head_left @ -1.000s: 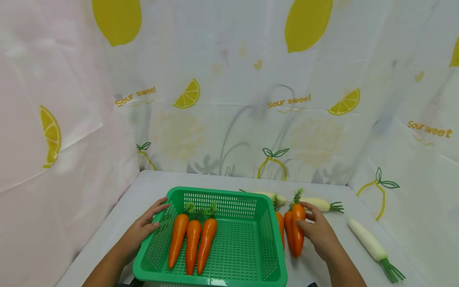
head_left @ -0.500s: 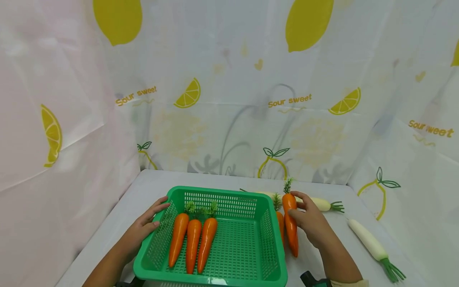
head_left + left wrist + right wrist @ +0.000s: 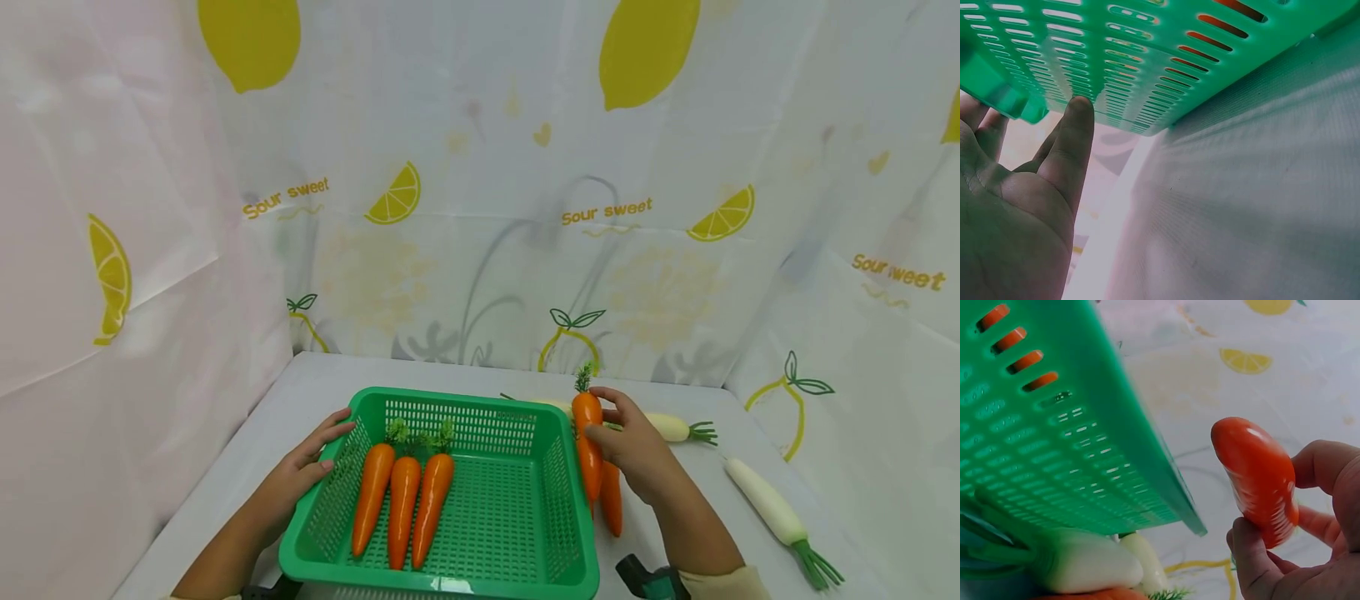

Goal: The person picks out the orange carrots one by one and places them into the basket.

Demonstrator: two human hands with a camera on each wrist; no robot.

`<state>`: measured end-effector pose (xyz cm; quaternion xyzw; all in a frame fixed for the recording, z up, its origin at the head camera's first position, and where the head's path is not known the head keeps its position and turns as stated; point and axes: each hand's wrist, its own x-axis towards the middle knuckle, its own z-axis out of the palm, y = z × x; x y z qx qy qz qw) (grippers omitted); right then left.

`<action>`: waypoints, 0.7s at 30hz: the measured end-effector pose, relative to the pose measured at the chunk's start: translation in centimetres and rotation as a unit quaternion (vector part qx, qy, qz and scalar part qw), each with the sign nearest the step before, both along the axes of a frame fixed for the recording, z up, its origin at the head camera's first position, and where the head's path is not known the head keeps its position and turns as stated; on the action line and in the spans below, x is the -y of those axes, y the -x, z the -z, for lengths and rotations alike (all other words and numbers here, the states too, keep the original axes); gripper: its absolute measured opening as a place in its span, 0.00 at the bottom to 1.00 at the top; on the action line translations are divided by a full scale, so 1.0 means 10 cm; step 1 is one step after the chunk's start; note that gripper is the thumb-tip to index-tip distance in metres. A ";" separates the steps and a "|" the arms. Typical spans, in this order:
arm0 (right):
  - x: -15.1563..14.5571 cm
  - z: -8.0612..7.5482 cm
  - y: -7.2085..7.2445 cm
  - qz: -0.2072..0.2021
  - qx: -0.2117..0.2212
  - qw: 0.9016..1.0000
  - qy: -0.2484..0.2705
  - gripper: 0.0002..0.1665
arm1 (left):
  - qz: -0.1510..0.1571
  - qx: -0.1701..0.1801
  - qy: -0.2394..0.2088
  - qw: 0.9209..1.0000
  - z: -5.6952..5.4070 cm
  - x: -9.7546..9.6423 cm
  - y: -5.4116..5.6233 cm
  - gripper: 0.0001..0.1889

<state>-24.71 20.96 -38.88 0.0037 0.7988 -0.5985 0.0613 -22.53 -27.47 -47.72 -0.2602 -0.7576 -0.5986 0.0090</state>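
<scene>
My right hand (image 3: 637, 450) pinches an orange carrot (image 3: 587, 417) with a green leafy top, just beyond the right rim of a green plastic basket (image 3: 450, 587). The right wrist view has this carrot (image 3: 1260, 475) between thumb and fingers, raised beside the basket wall. Fairly straight fingers of my left hand (image 3: 288, 483) rest at the basket's left rim; in the left wrist view a fingertip (image 3: 1079, 106) meets its slotted outer wall. Inside the basket, three carrots (image 3: 405, 508) lie side by side on the left, tops toward the back.
Another carrot (image 3: 611, 500) lies on the table right of the basket, partly hidden. White radishes lie about: one (image 3: 667, 427) behind my right hand, one (image 3: 768, 504) farther right, one (image 3: 557, 404) partly hidden behind the basket. A lemon-print cloth (image 3: 480, 275) walls the back and sides.
My right hand has picked a carrot from those right of the basket and moved it left and up to the basket's right rim. The left hand and basket have stayed put.
</scene>
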 end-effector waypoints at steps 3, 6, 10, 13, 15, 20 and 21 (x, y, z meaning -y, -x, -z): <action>0.05 -0.04 0.01 -0.004 0.002 1.000 0.000 0.40 | -0.001 -0.001 0.003 1.000 0.00 0.00 0.00 0.25; 0.11 -0.08 0.02 -0.017 -0.002 1.000 0.002 0.40 | -0.007 0.005 0.006 1.000 0.01 0.00 0.00 0.25; 0.20 -0.11 0.02 -0.037 -0.007 0.999 0.012 0.39 | -0.012 0.019 0.005 1.000 0.02 -0.01 0.01 0.25; 0.26 -0.13 0.03 -0.041 -0.005 0.999 0.016 0.38 | -0.011 0.014 0.004 1.000 0.01 -0.02 0.01 0.25; 0.30 -0.13 0.04 -0.043 -0.003 0.999 0.015 0.38 | -0.009 0.010 0.002 1.000 0.00 -0.02 0.00 0.25; 0.37 -0.16 0.08 -0.044 -0.009 0.999 0.005 0.38 | -0.006 0.003 0.002 1.000 -0.03 -0.01 -0.01 0.25; 0.38 -0.17 0.08 -0.045 -0.010 0.999 0.003 0.38 | -0.005 0.003 0.002 1.000 -0.03 -0.01 -0.01 0.25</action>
